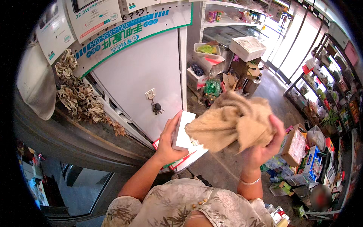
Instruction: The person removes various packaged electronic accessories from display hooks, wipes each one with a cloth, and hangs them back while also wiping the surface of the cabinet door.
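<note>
My left hand [170,142] grips a small white box [185,129] by its side, in front of a white cabinet door. A crumpled tan cloth [231,122] is in my right hand [265,144], whose fingers wrap its right side. The cloth's left end reaches up to the white box; whether they touch is hard to tell. Beneath the box, several flat white packages with red and green edges [190,159] are partly hidden by my left hand and forearm. The cloth and right hand look blurred.
Keys [156,107] hang from a hook on the cabinet door [141,73]. Dried leaves [76,96] lie on the ledge at left. Boxes and a foam container [248,48] are stacked ahead. An open carton [295,146] and other goods crowd the right, before stocked shelves [326,93].
</note>
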Demonstrator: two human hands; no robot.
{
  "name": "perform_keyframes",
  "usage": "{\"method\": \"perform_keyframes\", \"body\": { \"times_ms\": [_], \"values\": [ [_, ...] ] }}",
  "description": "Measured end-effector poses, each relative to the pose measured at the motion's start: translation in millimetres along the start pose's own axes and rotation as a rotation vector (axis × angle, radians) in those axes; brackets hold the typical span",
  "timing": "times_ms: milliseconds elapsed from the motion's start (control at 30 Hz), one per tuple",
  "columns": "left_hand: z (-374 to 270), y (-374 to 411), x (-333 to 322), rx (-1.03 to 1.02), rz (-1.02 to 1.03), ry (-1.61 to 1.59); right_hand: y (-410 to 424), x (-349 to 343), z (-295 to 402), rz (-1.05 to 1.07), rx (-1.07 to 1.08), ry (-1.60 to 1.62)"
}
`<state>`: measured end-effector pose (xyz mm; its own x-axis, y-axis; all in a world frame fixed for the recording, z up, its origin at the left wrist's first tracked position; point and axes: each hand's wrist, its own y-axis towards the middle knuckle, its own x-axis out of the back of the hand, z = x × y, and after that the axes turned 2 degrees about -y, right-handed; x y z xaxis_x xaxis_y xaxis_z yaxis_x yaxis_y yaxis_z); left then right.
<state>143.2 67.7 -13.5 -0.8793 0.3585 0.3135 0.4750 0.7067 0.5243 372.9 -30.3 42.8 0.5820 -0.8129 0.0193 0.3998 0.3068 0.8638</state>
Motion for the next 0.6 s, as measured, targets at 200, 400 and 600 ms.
{"method": "perform_keyframes", "body": {
  "times_ms": [200, 400, 600],
  "values": [
    [2.6, -10.9, 2.2, 0.04, 0.017, -0.024, 36.4, 21.3, -20.5, -0.36, -0.314, 0.495],
    [-2.4, -6.3, -12.9, -0.012, 0.027, 0.034, -4.3, -10.6, 29.6, 0.14, 0.044, -0.014],
    [6.8, -17.3, -26.6, -0.076, -0.044, 0.146, -38.9, -57.9, 22.7, 0.433, -0.417, 0.387]
  ]
}}
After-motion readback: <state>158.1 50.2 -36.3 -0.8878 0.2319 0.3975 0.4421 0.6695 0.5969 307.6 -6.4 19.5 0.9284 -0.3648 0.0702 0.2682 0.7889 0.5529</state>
